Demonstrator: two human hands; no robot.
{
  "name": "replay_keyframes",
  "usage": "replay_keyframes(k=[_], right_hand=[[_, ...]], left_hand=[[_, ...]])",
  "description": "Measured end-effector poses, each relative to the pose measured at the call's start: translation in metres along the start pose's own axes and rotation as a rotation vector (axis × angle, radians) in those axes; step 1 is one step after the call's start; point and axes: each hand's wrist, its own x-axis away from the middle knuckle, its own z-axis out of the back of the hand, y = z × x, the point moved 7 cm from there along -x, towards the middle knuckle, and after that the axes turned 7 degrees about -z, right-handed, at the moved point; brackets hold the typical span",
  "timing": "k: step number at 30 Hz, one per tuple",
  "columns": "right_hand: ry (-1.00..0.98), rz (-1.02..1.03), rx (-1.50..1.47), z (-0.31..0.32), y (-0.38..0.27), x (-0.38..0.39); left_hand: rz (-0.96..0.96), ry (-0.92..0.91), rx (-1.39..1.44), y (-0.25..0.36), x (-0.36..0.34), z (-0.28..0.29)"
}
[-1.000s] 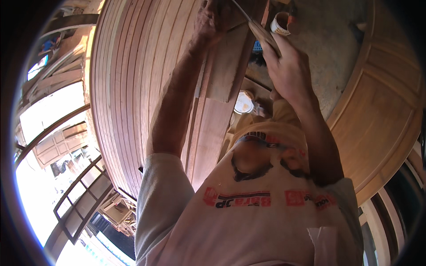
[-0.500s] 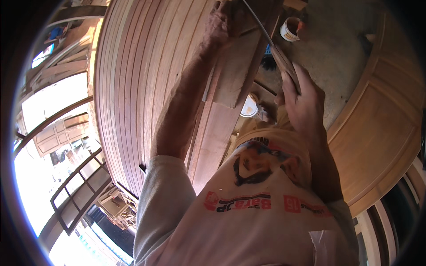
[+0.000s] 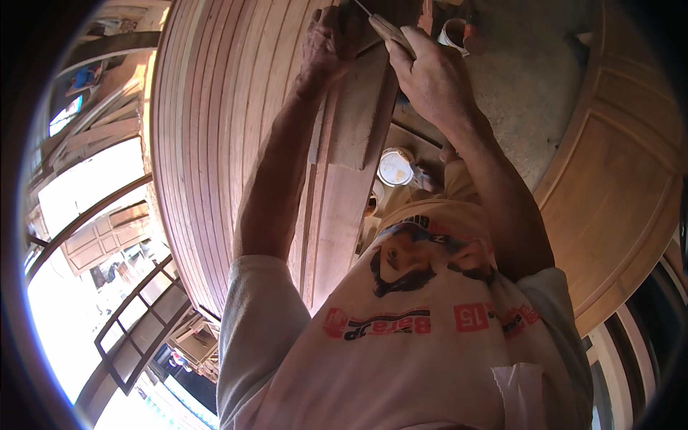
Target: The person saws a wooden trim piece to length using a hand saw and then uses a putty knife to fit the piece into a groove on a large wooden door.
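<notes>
My right hand (image 3: 437, 75) is closed around the wooden handle of a long, thin-bladed tool (image 3: 390, 32). Its metal blade points up and left toward my other hand, and the tip runs out of the picture. Fingers bent, my left hand (image 3: 326, 46) rests at the top of the workbench by a dark piece (image 3: 352, 29), which I cannot make out. Below that hand lies a flat wooden board (image 3: 355, 122) along the near side of a surface of long wooden strips (image 3: 236, 107).
On the floor to the right of the bench are a white tub (image 3: 395, 166) and a white pail (image 3: 453, 34). A panelled wooden door (image 3: 609, 193) stands at the right. Window-like wooden frames (image 3: 143, 315) stand at the left.
My right hand has moved up and left with the tool, bringing it closer to my left hand. My left hand appears slightly farther left in the picture.
</notes>
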Motion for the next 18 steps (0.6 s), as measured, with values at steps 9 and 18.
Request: replay_keyframes(k=[9, 18], right_hand=[[0.172, 0.096, -0.114, 0.012, 0.008, 0.044], [0.198, 0.075, -0.179, 0.032, 0.015, 0.088]], left_hand=[[-0.068, 0.016, 0.074, 0.001, 0.009, 0.0], [0.07, 0.055, 0.08, 0.008, 0.009, -0.001]])
